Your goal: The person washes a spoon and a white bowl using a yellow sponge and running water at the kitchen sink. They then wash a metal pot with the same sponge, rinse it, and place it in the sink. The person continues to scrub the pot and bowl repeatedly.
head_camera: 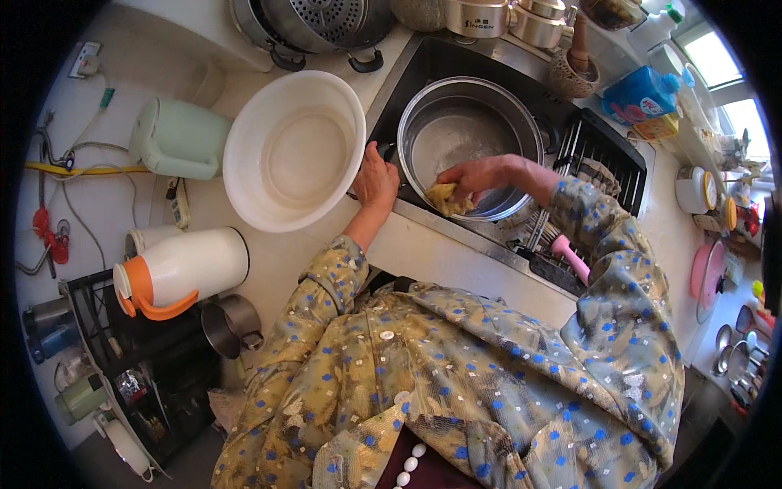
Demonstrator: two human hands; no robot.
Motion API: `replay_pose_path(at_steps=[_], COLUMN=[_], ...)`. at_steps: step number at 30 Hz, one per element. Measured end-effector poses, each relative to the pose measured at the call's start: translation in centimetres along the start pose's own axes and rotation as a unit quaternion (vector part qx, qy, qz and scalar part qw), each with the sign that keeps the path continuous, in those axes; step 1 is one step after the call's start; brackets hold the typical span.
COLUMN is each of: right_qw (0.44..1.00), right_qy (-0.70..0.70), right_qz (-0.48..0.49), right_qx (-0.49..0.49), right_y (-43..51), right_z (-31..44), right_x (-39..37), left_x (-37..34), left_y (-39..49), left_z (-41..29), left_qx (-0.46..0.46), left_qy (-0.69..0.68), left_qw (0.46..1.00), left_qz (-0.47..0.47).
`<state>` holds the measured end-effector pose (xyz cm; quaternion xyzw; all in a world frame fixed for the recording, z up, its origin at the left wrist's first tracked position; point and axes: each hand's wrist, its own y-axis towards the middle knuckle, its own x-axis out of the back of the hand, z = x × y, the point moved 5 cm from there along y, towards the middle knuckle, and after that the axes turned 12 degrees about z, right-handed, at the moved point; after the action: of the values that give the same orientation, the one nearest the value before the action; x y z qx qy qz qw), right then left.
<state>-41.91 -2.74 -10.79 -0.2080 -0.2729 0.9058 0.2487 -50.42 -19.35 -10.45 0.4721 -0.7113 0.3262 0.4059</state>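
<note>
A wide stainless steel pot [470,131] sits in the dark sink basin, with a little liquid on its bottom. Inside it, at the near wall, my right hand [473,180] grips a crumpled yellow cloth [449,198]. My left hand [377,180] is at the pot's left side, between the pot and a large white basin [293,150]; its fingers are by the pot's side handle, and whether they hold it cannot be told. The white basin stands tilted-looking on the counter to the left. A pink-handled brush [569,257] lies on the dish rack at the right.
Steamer pots [330,24] stand behind the basin. A green kettle [177,137] and a white-and-orange jug [189,269] are at the left. Right of the sink basin is a black dish rack [635,153]; a blue detergent bottle [641,95] and a mortar [571,73] stand behind.
</note>
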Motion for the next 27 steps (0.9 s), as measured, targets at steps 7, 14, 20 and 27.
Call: replay_pose_path(at_steps=[7, 14, 20, 27], right_qw=[0.940, 0.699, 0.565, 0.800], right_qy=[0.151, 0.526, 0.559, -0.072], right_qz=[-0.232, -0.437, -0.565, -0.580], right_qx=[0.199, 0.209, 0.220, -0.137], right_y=[5.4, 7.9, 1.2, 0.8], right_z=[3.7, -0.5, -9.2, -13.5], right_x=[4.1, 19.6, 23.0, 16.1], left_x=[0.1, 0.4, 0.5, 0.4], left_y=[-0.1, -0.3, -0.1, -0.3], left_z=[0.2, -0.2, 0.0, 0.0], left_qx=[-0.030, -0.003, -0.026, -0.015], left_qy=[0.027, 0.006, -0.015, -0.033], left_qw=[0.999, 1.000, 0.999, 0.999], left_qz=[-0.024, 0.008, -0.029, -0.018])
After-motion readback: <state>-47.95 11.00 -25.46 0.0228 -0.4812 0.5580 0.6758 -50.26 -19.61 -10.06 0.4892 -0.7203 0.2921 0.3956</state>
